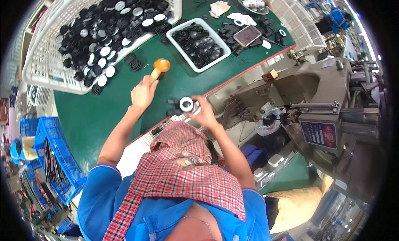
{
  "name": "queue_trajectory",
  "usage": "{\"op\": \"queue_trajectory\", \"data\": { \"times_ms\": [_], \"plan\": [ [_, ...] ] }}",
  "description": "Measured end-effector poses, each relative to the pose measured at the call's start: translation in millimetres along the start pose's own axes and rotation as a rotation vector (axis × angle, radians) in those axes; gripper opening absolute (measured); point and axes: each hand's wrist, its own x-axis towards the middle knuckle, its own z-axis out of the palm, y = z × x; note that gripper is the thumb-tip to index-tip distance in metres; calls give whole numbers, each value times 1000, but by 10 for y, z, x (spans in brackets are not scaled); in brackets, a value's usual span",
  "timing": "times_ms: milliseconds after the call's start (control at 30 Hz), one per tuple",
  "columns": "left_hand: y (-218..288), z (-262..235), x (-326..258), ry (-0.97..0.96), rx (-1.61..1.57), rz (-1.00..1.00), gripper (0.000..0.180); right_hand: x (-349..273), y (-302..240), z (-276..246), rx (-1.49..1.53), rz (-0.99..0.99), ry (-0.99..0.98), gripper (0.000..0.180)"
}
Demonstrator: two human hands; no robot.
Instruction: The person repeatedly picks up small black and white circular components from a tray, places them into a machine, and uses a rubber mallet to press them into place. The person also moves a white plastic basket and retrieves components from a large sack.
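My left hand (142,94) is closed around the pale handle of a mallet (162,65). Its rounded orange head points away from me, just above the green table (112,112). To the right, near the table's front edge, my right hand (203,113) grips a small round part with a white ring (182,101) on top and a dark centre. Short black pieces stick out to the left of that ring; motion blurs them, and whether they belong to the same part I cannot tell. The mallet head and the ringed part are apart.
A large white basket (39,68) of black and white round parts fills the far left. Beyond the mallet stands a white tray (195,23) of black parts. A phone (247,35) lies among black pieces at the far right. A machine (309,81) flanks the table on the right.
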Motion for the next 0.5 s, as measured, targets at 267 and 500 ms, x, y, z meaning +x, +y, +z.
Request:
{"op": "queue_trajectory", "data": {
  "times_ms": [267,500],
  "plan": [
    [588,222,652,285,-241,563,33,-689,486,312,445,585,-66,51],
    [1610,808,1452,-46,-183,765,31,-506,504,1191,631,414,-101,89]
  ]
}}
